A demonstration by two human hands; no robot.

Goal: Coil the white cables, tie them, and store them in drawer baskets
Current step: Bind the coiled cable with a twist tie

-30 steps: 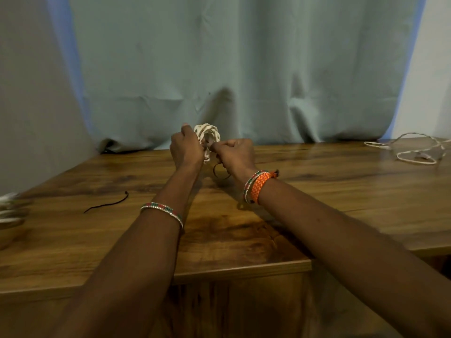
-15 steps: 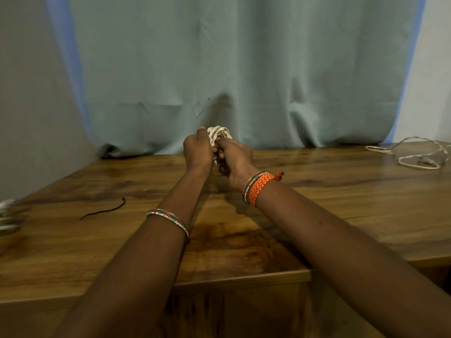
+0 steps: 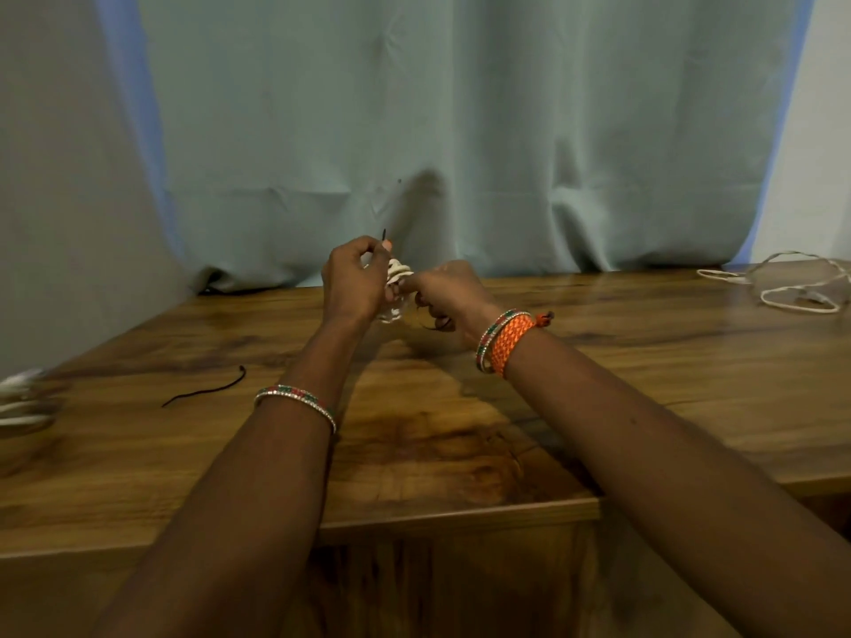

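Observation:
A small coil of white cable is held above the far middle of the wooden table, between both hands. My left hand pinches one end of a thin black tie, whose tip sticks up above the fingers. My right hand grips the coil's right side, with the other end of the tie curling below its fingers. Most of the coil is hidden by the hands. A loose, uncoiled white cable lies at the table's far right.
Another black tie lies on the table at the left. A basket with white cables shows blurred at the left edge. A pale green curtain hangs behind the table. The table's front edge steps back on the right.
My left hand has pulled the tie's end up and to the left, so its tip now shows above the fingers. The coil sits lower between the hands.

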